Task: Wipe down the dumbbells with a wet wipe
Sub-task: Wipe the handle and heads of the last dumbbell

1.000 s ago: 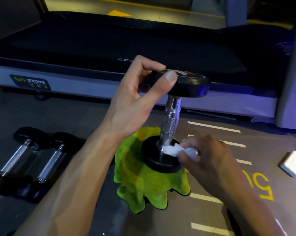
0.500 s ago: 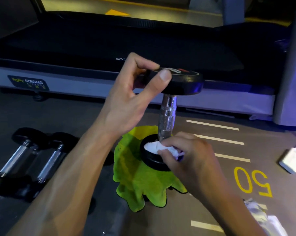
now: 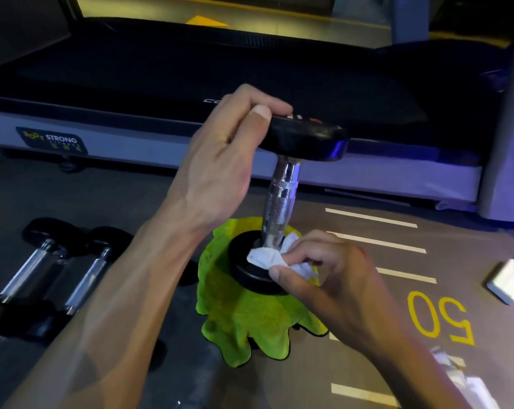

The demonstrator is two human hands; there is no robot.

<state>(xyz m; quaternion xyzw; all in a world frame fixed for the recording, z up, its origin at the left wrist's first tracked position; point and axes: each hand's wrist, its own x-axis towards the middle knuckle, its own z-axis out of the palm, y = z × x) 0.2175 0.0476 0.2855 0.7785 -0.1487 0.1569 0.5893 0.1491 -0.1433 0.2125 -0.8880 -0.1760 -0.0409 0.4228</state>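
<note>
While the dumbbell [image 3: 281, 199] stands on end on a green cloth [image 3: 250, 326], left hand [image 3: 220, 169] grips its top head at the rim; right hand [image 3: 329, 278] pinches the wet wipe [image 3: 269, 256] against the handle base. Two dumbbells [image 3: 55, 270] lie at left.

Your dumbbell [image 3: 282, 199] stands upright on a cloth [image 3: 250, 326] on the floor [image 3: 397, 343], before the treadmill [image 3: 190, 72]. Two more dumbbells [image 3: 55, 273] lie to its left; a charger [image 3: 509, 278] sits well apart to its right.
</note>
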